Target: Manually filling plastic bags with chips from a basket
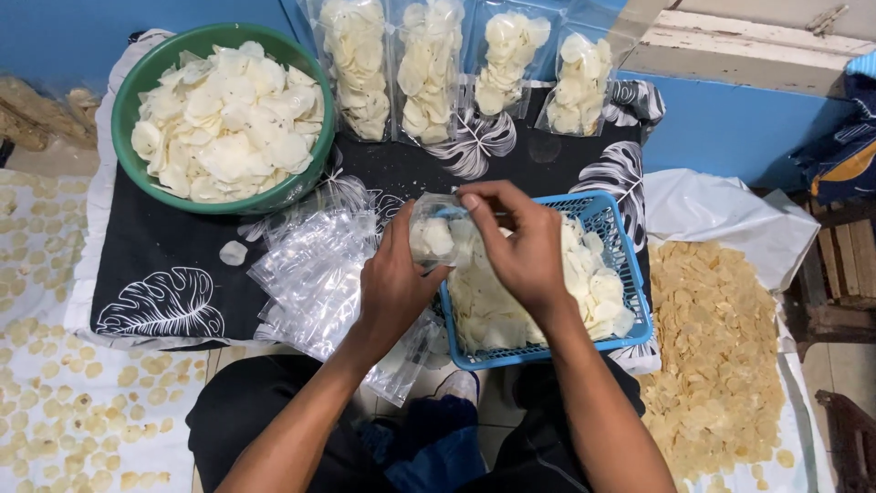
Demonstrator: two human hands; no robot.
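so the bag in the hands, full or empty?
Partly filled: the small clear bag shows a few white chips inside, held by left hand and right hand.

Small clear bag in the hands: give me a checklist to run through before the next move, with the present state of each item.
1. Left hand grips the small clear bag: ok.
2. Right hand at the bag's mouth: ok.
3. Bag holds some white chips: ok; full or not: cannot tell.
4. Blue basket of chips under the hands: ok.
5. Empty bags beside the left hand: ok.
6. Four filled bags standing behind: ok; sealed: cannot tell.
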